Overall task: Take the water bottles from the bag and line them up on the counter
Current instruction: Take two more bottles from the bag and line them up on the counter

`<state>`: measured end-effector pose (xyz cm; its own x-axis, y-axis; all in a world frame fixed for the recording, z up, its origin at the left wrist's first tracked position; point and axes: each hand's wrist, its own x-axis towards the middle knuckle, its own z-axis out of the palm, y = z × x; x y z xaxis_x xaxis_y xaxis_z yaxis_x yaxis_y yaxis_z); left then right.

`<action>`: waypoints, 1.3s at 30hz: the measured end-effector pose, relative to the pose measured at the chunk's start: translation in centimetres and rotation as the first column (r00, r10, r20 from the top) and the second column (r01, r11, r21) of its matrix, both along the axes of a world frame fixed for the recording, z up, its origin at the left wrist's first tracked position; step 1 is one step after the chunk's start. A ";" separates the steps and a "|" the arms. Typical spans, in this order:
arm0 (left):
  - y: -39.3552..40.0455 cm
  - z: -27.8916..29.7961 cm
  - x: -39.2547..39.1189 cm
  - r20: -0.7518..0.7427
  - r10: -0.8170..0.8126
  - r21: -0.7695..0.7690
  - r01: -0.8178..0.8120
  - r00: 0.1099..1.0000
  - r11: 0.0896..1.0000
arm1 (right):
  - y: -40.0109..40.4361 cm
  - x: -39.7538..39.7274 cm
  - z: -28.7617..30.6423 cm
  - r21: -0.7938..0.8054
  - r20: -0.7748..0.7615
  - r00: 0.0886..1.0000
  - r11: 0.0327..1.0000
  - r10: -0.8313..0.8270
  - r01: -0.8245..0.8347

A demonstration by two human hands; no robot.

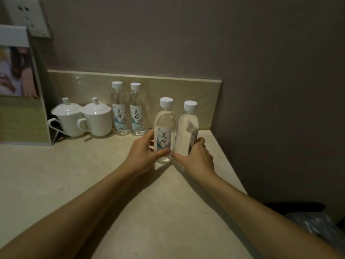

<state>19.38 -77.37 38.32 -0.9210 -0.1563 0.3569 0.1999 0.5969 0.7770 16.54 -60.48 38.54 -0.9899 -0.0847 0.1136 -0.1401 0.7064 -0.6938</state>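
Note:
Two clear water bottles with white caps stand upright side by side on the beige counter (93, 174), near its right end. My left hand (143, 154) grips the left one (165, 126) round its label. My right hand (196, 156) grips the right one (188, 128) low on its body. Two more labelled bottles, the first (119, 113) and the second (137, 113), stand together at the back against the backsplash. A plastic bag (317, 227) shows at the lower right, below the counter edge.
Two white lidded mugs, one (68, 118) and the other (97, 118), stand left of the back bottles. A standing display card (20, 90) fills the far left, with a wall socket (26, 15) above it. The counter ends at the wall on the right.

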 end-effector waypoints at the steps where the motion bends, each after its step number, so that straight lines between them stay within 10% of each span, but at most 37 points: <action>1: 0.0 -0.1 0.0 0.003 -0.009 0.026 0.009 1.000 1.000 | 0.2 -0.2 0.1 -0.042 0.032 0.997 0.997 0.068 -0.066; 13: 1.1 -1.4 -0.4 -0.044 0.147 0.061 -0.144 0.988 0.988 | -0.3 -1.6 -0.6 -0.281 0.019 0.996 0.956 0.090 -0.081; 39: -0.6 -1.3 -3.4 -0.008 0.372 -0.091 -0.371 0.928 0.924 | -2.6 -5.3 -0.7 -0.162 -0.054 0.997 0.985 0.057 -0.065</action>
<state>15.95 -77.99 37.06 -0.8062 -0.4561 0.3767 -0.0568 0.6935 0.7182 11.21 -63.11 37.83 -0.9763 -0.1213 0.1795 -0.2165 0.5730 -0.7904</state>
